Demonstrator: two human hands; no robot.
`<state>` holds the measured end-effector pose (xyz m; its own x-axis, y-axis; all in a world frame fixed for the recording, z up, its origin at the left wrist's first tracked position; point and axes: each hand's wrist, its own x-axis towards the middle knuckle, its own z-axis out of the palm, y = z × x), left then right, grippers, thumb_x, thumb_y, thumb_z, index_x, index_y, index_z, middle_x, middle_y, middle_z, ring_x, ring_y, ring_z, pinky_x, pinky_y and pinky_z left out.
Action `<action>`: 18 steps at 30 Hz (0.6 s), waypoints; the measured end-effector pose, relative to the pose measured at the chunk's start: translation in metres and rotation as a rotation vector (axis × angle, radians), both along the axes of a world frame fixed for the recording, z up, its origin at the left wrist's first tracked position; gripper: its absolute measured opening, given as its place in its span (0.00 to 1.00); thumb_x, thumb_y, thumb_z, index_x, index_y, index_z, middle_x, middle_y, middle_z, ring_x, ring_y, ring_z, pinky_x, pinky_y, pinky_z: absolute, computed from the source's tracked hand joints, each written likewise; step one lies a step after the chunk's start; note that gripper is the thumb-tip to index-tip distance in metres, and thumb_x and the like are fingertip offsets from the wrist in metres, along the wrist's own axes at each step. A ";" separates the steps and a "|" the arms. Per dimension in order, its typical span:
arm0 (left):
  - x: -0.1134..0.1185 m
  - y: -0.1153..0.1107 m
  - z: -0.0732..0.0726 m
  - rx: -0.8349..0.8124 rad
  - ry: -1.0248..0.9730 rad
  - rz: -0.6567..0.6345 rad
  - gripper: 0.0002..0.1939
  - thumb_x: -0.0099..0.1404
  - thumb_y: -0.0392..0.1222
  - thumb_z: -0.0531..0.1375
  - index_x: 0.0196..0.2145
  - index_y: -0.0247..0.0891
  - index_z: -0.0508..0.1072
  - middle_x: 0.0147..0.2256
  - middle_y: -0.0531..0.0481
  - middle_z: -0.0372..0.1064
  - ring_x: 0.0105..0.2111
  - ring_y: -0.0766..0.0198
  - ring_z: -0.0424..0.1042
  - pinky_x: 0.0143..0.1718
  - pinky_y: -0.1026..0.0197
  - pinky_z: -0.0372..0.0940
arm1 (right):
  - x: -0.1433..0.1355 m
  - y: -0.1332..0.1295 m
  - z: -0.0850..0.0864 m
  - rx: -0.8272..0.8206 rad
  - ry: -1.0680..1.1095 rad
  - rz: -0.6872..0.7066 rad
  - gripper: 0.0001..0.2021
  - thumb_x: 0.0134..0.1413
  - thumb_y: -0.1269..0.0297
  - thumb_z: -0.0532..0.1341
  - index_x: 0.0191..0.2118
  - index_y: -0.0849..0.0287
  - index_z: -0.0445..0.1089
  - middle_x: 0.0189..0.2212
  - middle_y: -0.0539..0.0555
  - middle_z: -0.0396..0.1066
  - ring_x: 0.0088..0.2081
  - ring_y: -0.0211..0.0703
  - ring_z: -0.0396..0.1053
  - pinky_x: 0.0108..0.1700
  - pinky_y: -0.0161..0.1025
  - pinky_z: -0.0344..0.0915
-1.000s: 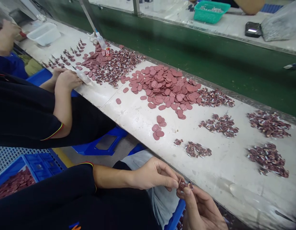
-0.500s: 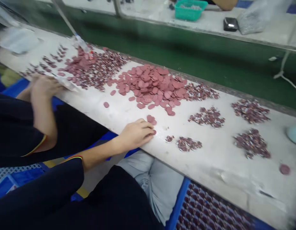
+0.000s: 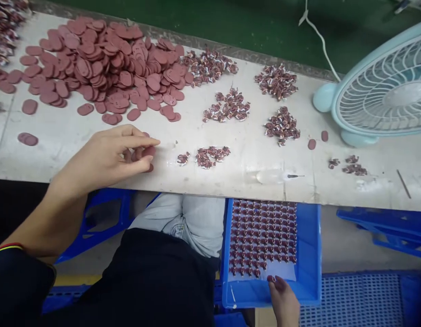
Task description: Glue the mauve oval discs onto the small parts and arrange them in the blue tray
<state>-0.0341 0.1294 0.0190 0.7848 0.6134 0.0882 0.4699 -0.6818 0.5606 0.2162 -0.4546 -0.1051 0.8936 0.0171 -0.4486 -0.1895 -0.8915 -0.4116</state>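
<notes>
Rows and rows of little pieces (image 3: 261,236) fill most of the blue crate (image 3: 313,254), which sits below the front edge of the table (image 3: 238,136). They stand on a white sheet (image 3: 281,269), part of it bare at the near right, and the crate floor shows blue along the right side. There's some blue mesh (image 3: 363,295) to the right of the crate too.

The piece (image 3: 278,282) in the right hand (image 3: 286,303) is dark reddish brown with a pale bit on it, too small to make out more. It's pinched in the fingertips over the near end of the crate, just beside the bare sheet.

The left hand (image 3: 103,159) is over the table, fingers partly curled, index tip and thumb tip apart. A few discs (image 3: 149,152) show at its fingers, but I can't tell if it's gripping one. Behind it is a big heap (image 3: 104,63) of flat, oval, dull red discs, some with tiny holes.

Small clusters of brown and white parts (image 3: 227,106) lie to the right, then a clear bottle (image 3: 270,176) on its side with a thin dark tip, and a pale blue fan (image 3: 384,91).
</notes>
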 end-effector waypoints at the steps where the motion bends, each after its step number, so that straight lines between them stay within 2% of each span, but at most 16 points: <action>1: 0.000 -0.001 0.003 -0.084 -0.058 0.007 0.21 0.65 0.53 0.59 0.49 0.40 0.80 0.39 0.56 0.72 0.38 0.74 0.71 0.49 0.63 0.69 | -0.003 -0.001 -0.004 -0.015 -0.009 0.037 0.18 0.27 0.42 0.71 0.24 0.48 0.76 0.20 0.46 0.72 0.20 0.42 0.66 0.21 0.37 0.56; 4: 0.002 -0.008 0.011 -0.356 -0.221 0.051 0.16 0.62 0.46 0.65 0.47 0.41 0.82 0.42 0.52 0.74 0.40 0.69 0.74 0.42 0.65 0.74 | -0.010 -0.002 -0.011 -0.029 -0.024 0.119 0.19 0.30 0.39 0.67 0.25 0.49 0.77 0.18 0.46 0.67 0.17 0.38 0.61 0.21 0.35 0.51; 7: 0.003 -0.016 0.017 -0.522 -0.415 0.108 0.14 0.57 0.41 0.71 0.42 0.45 0.84 0.42 0.49 0.76 0.36 0.65 0.75 0.33 0.64 0.77 | -0.012 0.000 -0.015 -0.040 -0.042 0.155 0.22 0.33 0.38 0.66 0.27 0.52 0.77 0.15 0.45 0.63 0.16 0.32 0.55 0.21 0.30 0.47; 10: 0.000 -0.021 0.018 -0.629 -0.507 0.132 0.13 0.59 0.40 0.70 0.43 0.47 0.84 0.37 0.50 0.76 0.34 0.64 0.75 0.35 0.59 0.79 | -0.011 0.001 -0.020 -0.043 -0.040 0.167 0.23 0.33 0.37 0.66 0.27 0.53 0.77 0.15 0.44 0.63 0.16 0.29 0.53 0.21 0.28 0.47; 13: -0.009 -0.023 0.012 -0.702 -0.539 0.153 0.15 0.61 0.38 0.68 0.46 0.47 0.83 0.36 0.51 0.77 0.30 0.67 0.74 0.37 0.56 0.79 | -0.008 0.003 -0.020 -0.028 -0.032 0.148 0.23 0.29 0.37 0.67 0.25 0.53 0.76 0.16 0.45 0.64 0.16 0.32 0.56 0.20 0.33 0.52; 16: -0.021 -0.026 0.000 -0.816 -0.590 0.143 0.17 0.63 0.34 0.65 0.49 0.46 0.81 0.42 0.51 0.78 0.29 0.71 0.74 0.31 0.64 0.76 | 0.002 0.014 -0.009 -0.024 -0.070 0.093 0.21 0.21 0.40 0.69 0.20 0.51 0.73 0.16 0.45 0.64 0.16 0.40 0.59 0.20 0.40 0.54; 18: -0.025 -0.033 -0.010 -0.977 -0.635 0.076 0.18 0.65 0.32 0.62 0.51 0.45 0.79 0.45 0.51 0.78 0.30 0.72 0.76 0.27 0.71 0.71 | 0.012 0.031 0.003 -0.024 -0.121 0.037 0.19 0.21 0.42 0.71 0.19 0.50 0.72 0.16 0.46 0.66 0.17 0.42 0.60 0.21 0.41 0.53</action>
<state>-0.0595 0.0961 0.0093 0.7273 0.6812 -0.0837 -0.0625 0.1872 0.9803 0.2280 -0.4237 -0.1017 0.9403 0.0412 -0.3380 -0.1069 -0.9067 -0.4079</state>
